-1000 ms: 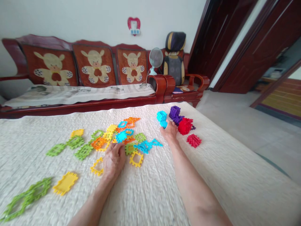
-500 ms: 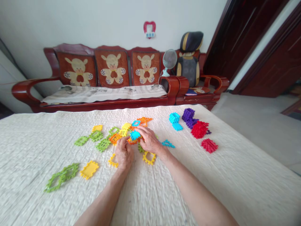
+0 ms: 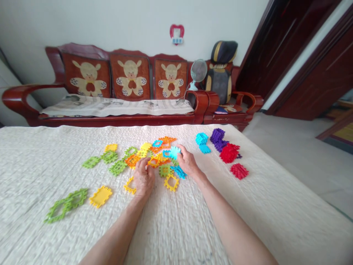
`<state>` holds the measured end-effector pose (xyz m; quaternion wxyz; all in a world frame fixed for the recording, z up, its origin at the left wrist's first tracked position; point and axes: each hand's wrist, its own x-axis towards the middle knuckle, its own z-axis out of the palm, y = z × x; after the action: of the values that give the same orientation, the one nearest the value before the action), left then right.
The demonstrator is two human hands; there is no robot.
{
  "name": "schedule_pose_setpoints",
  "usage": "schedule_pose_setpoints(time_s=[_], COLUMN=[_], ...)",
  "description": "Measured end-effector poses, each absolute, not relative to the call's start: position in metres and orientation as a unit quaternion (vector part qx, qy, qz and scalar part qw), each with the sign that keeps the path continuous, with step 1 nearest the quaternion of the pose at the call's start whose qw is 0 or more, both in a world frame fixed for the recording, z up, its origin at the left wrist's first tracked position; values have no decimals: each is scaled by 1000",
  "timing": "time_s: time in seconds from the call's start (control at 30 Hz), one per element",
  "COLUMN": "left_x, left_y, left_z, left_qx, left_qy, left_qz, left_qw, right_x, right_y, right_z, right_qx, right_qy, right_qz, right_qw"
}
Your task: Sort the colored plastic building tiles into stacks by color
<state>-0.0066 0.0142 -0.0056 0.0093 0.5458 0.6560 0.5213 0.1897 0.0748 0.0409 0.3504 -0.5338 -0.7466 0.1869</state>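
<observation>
A heap of flat plastic interlocking tiles [image 3: 154, 156] in orange, yellow, green and blue lies on a cream quilted cloth [image 3: 176, 221]. My right hand [image 3: 187, 162] is closed on a light blue tile [image 3: 174, 151], lifted a little above the heap's right side. My left hand [image 3: 143, 179] rests on the heap's near edge, its fingers curled and pinching at an orange and yellow tile [image 3: 152, 161]. Sorted stacks stand to the right: blue [image 3: 202, 139], purple [image 3: 217, 137] and red [image 3: 228, 153].
Loose green tiles [image 3: 66, 204] and a yellow tile [image 3: 100, 195] lie near left. A single red tile [image 3: 238, 170] lies right of the stacks. Behind the cloth stands a wooden sofa [image 3: 124, 92] with a small fan [image 3: 198, 71]. The cloth's right edge drops to the floor.
My right hand left the blue stack, reached into the heap and has come up with a light blue tile. My left hand stayed at the heap's near edge.
</observation>
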Motion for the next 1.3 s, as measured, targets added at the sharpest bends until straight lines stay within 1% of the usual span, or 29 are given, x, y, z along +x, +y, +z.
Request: schedule_pose_setpoints(time_s=[0.1,0.23,0.37,0.5,0.6,0.67,0.73,0.83,0.97,1.03,1.13,1.3], left_x=[-6,-7,-8,-8,-8,-8,-9,-10,-10,-10,-11,-11], left_y=[13,13,12,12,12,12,13,14,14,14,14,13], left_z=[-5,-5,-5,-3,-2,-3,-4,-7,-8,-8,-8,-8], left_qx=[547,559,564,564,558,558,562,562,565,568,573,575], left_qy=[663,657,653,654,663,664,661,653,641,637,634,636], left_qz=[511,505,505,503,499,497,497,508,520,521,519,514], left_qw=[23,21,20,24,28,29,30,21,10,7,3,1], right_x=[220,245,242,231,225,223,224,236,269,284,296,298], right_y=[79,83,78,69,65,66,69,80,99,107,116,127], right_z=[40,38,38,37,36,33,31,29,23,18,8,-4], right_qx=[-590,-639,-672,-712,-715,-707,-696,-686,-682,-683,-684,-660], right_qy=[-719,-697,-677,-656,-662,-668,-667,-647,-584,-553,-541,-571], right_qz=[159,153,109,96,82,79,85,93,54,40,34,14], right_qw=[331,288,279,234,208,218,253,321,438,476,488,488])
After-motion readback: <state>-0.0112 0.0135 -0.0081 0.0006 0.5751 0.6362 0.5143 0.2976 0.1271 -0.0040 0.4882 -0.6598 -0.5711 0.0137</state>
